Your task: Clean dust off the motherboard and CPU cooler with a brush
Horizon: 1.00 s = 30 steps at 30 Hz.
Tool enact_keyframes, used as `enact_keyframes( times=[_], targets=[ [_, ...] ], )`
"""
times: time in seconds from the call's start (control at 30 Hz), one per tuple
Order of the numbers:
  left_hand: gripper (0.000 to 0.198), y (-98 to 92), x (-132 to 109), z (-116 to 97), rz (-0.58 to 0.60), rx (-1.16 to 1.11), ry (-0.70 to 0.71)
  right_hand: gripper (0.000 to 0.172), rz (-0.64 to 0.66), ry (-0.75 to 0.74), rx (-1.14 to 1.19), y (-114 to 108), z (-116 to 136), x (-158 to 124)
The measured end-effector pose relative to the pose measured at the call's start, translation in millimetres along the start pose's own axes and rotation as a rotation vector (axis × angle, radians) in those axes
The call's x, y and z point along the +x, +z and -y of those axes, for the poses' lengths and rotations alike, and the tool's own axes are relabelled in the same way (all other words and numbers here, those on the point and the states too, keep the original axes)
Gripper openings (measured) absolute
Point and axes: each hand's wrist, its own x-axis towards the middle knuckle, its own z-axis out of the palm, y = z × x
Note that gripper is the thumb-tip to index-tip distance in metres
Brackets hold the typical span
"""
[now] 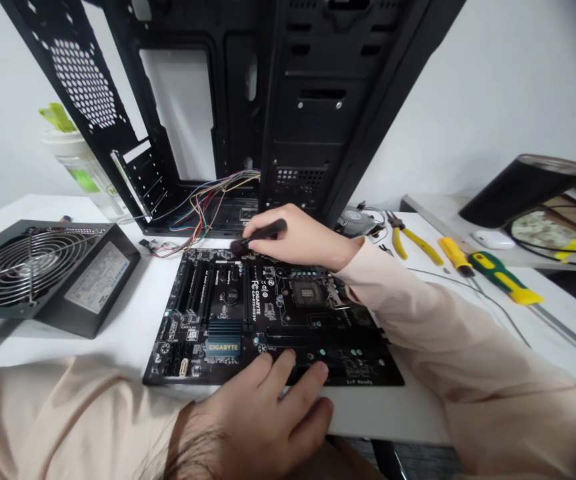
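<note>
A black motherboard [288, 319] marked GIGABYTE lies flat on the white table, its blue heatsink [224, 339] at the near left. Over its far edge, my right hand [295, 233] pinches a small black brush [271, 229], whose dark bristles are down at the board's back edge. My left hand [263, 417] is at the near edge, fingers spread and fingertips resting on the board beside the heatsink; nothing shows in its grasp. The thumb of that hand is mostly hidden.
Behind the board stands an open black computer case [298, 127], with loose coloured wires [203, 210] spilling out. A power supply [85, 293] sits left, before a clear bottle [85, 173]. Pliers [415, 240], a yellow-handled screwdriver [453, 257] and a green-and-yellow screwdriver [505, 277] lie right, near a black cylinder [523, 190].
</note>
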Motion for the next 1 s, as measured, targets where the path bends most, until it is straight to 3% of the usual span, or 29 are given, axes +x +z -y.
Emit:
enact_keyframes(
  times=[0.1, 0.23, 0.33, 0.47, 0.67, 0.83, 1.0],
  targets=[
    [0.026, -0.6, 1, 0, -0.001, 0.006, 0.011, 0.014, 0.04, 0.09, -0.037, 0, 3, 0],
    [0.027, 0.5, 1, -1, -0.019, 0.008, 0.004, 0.016, 0.003, 0.036, -0.201, -1, 2, 0],
    [0.027, 0.6, 1, -1, -0.009, 0.006, 0.014, 0.015, -0.007, 0.082, -0.128, -7, 4, 0],
    [0.027, -1.9, 3, 1, 0.007, 0.012, 0.021, 0.016, 0.079, 0.145, -0.156, -9, 6, 0],
    [0.027, -2.7, 3, 1, 0.007, 0.006, 0.013, 0.016, -0.004, 0.087, -0.231, -7, 0, 1],
    [0.027, -2.1, 1, 1, 0.03, 0.005, 0.014, 0.016, 0.067, 0.128, -0.216, -6, 1, 1],
    [0.028, -1.9, 1, 2, 0.014, 0.008, 0.01, 0.02, -0.01, 0.08, -0.273, -10, 1, -1]
  ],
)
